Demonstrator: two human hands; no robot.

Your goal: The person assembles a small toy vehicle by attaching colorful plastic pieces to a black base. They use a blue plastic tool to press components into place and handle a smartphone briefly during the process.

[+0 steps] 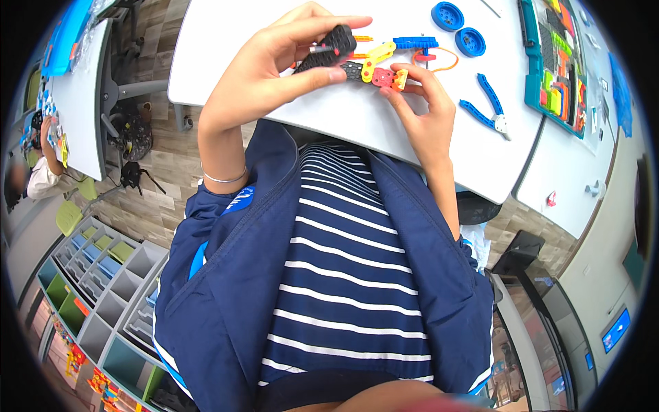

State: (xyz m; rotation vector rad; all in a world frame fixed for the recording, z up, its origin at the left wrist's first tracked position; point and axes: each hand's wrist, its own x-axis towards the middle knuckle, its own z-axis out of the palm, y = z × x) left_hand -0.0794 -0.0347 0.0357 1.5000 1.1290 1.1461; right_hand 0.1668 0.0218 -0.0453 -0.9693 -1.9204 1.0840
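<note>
Head camera view looks down on a person in a navy jacket and striped shirt seated at a white desk (226, 62). The left hand (271, 72) is raised just above the desk edge, its thumb and fingers closed around a black perforated building piece (329, 49) with a small red and silver part at its side. That black piece joins a chain of snapped-together plastic parts: a yellow link (377, 58), then a red block (383, 77) and an orange block (400, 79). The right hand (429, 110) rests on the desk with its fingertips pinching the red and orange end of this assembly, so both hands hold the same construction between them, over the near middle of the desk.

Just beyond the assembly lies a blue beam (415, 42), and beside it an orange rubber band (445, 60) forms a loop on the desk. Two blue wheels (458, 27) sit farther back, near each other. To the right of the right hand lies a pair of blue plastic pliers (489, 106), jaws toward the desk's near edge. A teal parts tray (532, 65) filled with coloured pieces stands at the right side of the desk. A thin silver bangle (223, 178) circles the left wrist. Grey cubby shelves (103, 288) stand on the floor at lower left.
</note>
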